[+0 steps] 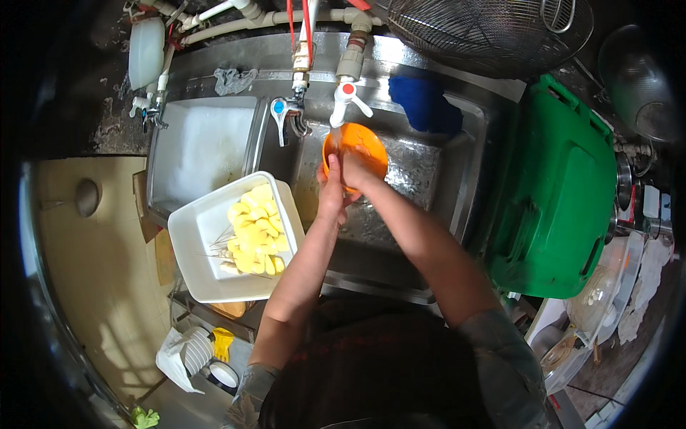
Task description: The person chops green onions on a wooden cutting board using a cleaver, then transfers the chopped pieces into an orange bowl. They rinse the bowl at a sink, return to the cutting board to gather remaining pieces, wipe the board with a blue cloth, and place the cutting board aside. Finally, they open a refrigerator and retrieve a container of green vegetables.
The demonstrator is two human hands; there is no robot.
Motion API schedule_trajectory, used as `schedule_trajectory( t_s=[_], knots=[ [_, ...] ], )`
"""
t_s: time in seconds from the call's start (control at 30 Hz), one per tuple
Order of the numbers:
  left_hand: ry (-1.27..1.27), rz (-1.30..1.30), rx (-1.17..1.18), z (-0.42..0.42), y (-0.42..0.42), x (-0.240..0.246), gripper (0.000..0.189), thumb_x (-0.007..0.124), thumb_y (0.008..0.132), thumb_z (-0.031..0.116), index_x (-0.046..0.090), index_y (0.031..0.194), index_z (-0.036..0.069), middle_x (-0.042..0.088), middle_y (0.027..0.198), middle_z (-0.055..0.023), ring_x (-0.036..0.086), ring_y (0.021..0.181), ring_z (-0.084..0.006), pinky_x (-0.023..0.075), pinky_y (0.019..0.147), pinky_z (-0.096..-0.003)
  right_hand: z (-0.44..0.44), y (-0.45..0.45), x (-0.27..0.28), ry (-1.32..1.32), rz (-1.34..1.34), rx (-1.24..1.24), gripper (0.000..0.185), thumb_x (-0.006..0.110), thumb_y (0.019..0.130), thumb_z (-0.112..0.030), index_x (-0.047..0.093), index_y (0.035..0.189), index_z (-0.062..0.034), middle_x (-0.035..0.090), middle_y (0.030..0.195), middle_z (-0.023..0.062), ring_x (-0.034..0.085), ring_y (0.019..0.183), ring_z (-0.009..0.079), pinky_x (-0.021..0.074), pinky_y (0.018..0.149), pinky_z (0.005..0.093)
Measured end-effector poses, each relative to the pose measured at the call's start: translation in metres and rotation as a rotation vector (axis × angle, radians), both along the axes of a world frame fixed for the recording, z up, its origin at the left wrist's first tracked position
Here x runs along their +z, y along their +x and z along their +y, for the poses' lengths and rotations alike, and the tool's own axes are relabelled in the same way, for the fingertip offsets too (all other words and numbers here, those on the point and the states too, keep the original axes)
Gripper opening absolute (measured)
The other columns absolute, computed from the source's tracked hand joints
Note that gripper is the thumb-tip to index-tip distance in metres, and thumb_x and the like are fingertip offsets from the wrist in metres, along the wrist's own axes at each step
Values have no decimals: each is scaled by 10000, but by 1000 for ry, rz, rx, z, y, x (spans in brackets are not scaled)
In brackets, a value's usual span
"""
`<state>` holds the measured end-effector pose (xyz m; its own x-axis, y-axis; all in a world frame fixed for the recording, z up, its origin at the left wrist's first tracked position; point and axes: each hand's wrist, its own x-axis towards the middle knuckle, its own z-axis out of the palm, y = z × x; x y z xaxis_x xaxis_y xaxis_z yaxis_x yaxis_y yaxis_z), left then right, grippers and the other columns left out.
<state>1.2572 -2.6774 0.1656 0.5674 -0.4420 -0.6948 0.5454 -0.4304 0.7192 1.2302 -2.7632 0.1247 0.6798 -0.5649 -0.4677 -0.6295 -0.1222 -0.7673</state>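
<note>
An orange bowl (375,143) is held under the white tap with a red mark (345,96), and water runs from the spout into it. My left hand (332,190) grips the bowl's near left side, thumb over the rim, fingers beneath. My right hand (356,171) reaches inside the bowl; its fingertips are hidden, so whether it holds anything does not show. Left of my forearms, a white plastic tub (187,257) carries yellow pieces on thin skewers (254,230). Beneath the bowl lies the wet stainless steel sink basin (396,225).
A basin of foamy water (206,145) is at the left, beside a blue-marked tap (280,115). A blue cloth (426,104) drapes the sink's back right. On the right stands a green plastic bin (557,198); a wire mesh strainer (482,37) lies behind. Stacked dishes (197,351) sit lower left.
</note>
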Motion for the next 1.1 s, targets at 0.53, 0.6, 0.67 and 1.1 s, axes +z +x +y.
schedule_trajectory(
  t_s=[0.53,0.6,0.67,1.1],
  knots=[
    [-189,-77,98,4,11,-19,728,473,923,577,225,1451,142,425,1383,-125,512,1190,-277,521,862,-428,-1,-45,-32,562,-712,-503,254,400,932,-7,573,1115,-40,533,808,21,506,692,111,443,640,243],
    [-280,147,156,3,15,-19,688,462,930,561,255,1436,145,415,1393,-126,500,1204,-292,513,886,-444,-14,-67,-27,398,-789,-644,238,433,1002,-117,574,1180,-46,577,806,-12,541,695,73,441,638,185],
    [-280,352,243,1,17,-19,590,424,938,488,340,1384,112,445,1377,-116,493,1222,-327,505,915,-485,-22,-87,-19,206,-717,-700,226,506,973,-168,646,1090,-34,544,796,-15,495,701,68,427,647,237],
    [-385,762,465,-1,19,-27,497,265,955,420,434,1318,126,512,1308,-103,518,1167,-328,493,917,-526,-18,-88,19,-84,-578,-606,237,509,979,-185,647,1145,-87,626,1014,6,540,807,58,442,659,216]
  ],
)
